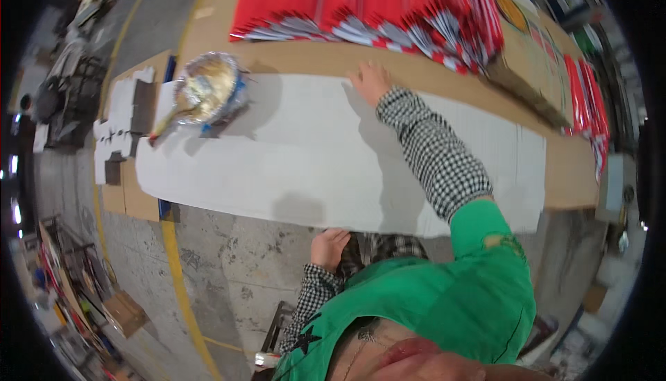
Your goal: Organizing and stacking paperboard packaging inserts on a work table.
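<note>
A long white sheet (277,173), seemingly cardboard, lies across the brown-topped table before me. My right hand (371,83) reaches over it to its far edge; the fingers are stretched out and hold nothing that I can see. My left hand (329,248) is low at the table's near edge, above my lap. Its fingertips meet the sheet's front edge, and their grip is not clear. Left of the sheet's middle stands a plastic-lined bowl (225,79) of creamy paste. A brush (173,119) rests in it, handle sticking out toward me.
Red folded packs (361,0) with white edges are piled along the table's far side. To their right are a cardboard box (531,69) and more red packs (586,104). White cut-out pieces (121,124) lie at the left end. A carton (125,312) sits on the floor.
</note>
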Tool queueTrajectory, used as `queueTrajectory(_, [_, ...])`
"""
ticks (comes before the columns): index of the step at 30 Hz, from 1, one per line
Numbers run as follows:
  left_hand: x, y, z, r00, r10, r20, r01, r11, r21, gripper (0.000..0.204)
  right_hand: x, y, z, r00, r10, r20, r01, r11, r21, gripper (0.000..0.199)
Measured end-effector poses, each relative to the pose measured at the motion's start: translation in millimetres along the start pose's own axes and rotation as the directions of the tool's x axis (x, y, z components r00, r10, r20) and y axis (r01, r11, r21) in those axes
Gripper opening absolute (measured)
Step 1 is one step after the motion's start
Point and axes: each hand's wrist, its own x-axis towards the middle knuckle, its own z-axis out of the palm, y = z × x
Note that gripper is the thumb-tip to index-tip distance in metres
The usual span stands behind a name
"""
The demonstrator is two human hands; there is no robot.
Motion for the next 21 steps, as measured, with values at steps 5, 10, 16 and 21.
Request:
queueTrajectory(5, [-0.5, -38.9, 13.0, 0.983, -0.176, 0.055, 0.172, 0.982, 0.074, 0.014, -30.0, 108.6, -27.3, 0.977, 0.2, -0.079, -0.208, 0.972, -0.113, 0.038])
queueTrajectory(10, [12.4, -94.8, 39.8, 0.96, -0.263, 0.1, 0.25, 0.96, 0.127, 0.003, -62.7, 156.7, -48.0, 0.978, 0.203, 0.056, -0.19, 0.966, -0.175, 0.037])
queueTrajectory(16, [25.8, -140.5, 60.5, 0.999, -0.019, -0.035, 0.019, 1.0, -0.007, 0.017, -82.0, 148.8, -29.4, 0.999, 0.047, 0.013, -0.045, 0.987, -0.153, 0.034])
queueTrajectory(21, [18.4, -131.4, 76.9, 0.991, 0.066, -0.115, -0.058, 0.996, 0.073, 0.014, -56.6, 152.8, -27.9, 0.958, -0.18, 0.223, 0.232, 0.944, -0.233, 0.026])
